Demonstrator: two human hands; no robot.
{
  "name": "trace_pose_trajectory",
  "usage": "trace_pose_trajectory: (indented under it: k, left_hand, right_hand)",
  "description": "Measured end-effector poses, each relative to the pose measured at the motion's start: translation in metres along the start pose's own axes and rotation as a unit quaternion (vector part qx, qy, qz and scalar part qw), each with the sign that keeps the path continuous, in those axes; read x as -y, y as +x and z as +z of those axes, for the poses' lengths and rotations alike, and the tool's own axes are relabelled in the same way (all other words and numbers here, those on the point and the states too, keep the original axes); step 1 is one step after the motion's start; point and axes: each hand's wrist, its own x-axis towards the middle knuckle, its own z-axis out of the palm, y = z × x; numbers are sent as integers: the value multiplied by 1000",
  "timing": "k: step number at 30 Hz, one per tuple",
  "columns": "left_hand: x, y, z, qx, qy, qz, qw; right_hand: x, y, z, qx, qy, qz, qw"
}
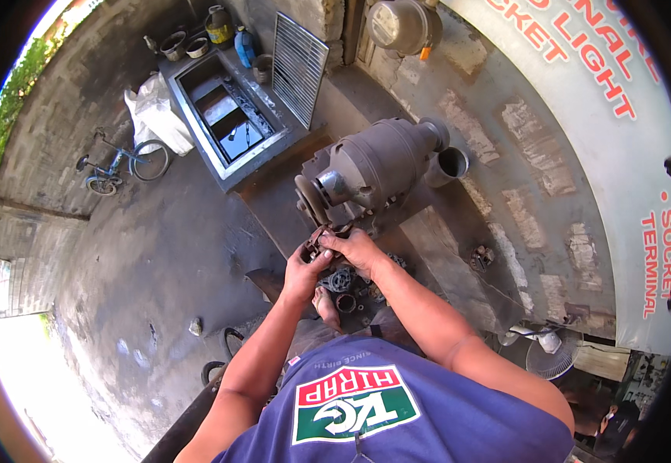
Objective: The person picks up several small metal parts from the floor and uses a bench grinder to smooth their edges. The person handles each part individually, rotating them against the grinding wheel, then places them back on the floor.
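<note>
Close together at the middle of the head view, my left hand [303,272] and my right hand [356,250] are both closed on a small brownish metal part [319,237]. Its exact kind is too small and too covered by fingers to make out. Just beyond my fingers is the round wheel [312,202] of a dusty bench grinder [386,160]. Whether the part touches the wheel is not plain. Below my hands, dark round metal parts [341,279] lie near a foot [325,307].
A metal can [450,163] stands behind the grinder. Further off are a framed basin [203,96], a leaning slatted grille [298,68], a white sack [156,112] and a small blue bicycle [127,163]. A fan [550,355] is at the right, and a wall runs along that side.
</note>
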Motion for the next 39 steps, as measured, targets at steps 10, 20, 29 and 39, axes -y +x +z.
trace_pose_trajectory:
  k: [10, 20, 29, 39]
  left_hand:
    - [9, -3, 4, 18, -136, -30, 990]
    - [17, -51, 0, 81, 155, 127, 976]
    - [61, -29, 40, 215, 112, -21, 970]
    - [49, -41, 97, 273, 99, -47, 956]
  right_hand:
    - [16, 0, 8, -42, -157, -20, 986]
    - [-49, -51, 3, 23, 42, -100, 994]
    - [-65, -118, -46, -195, 76, -20, 978]
    - [-50, -162, -71, -227, 52, -75, 970]
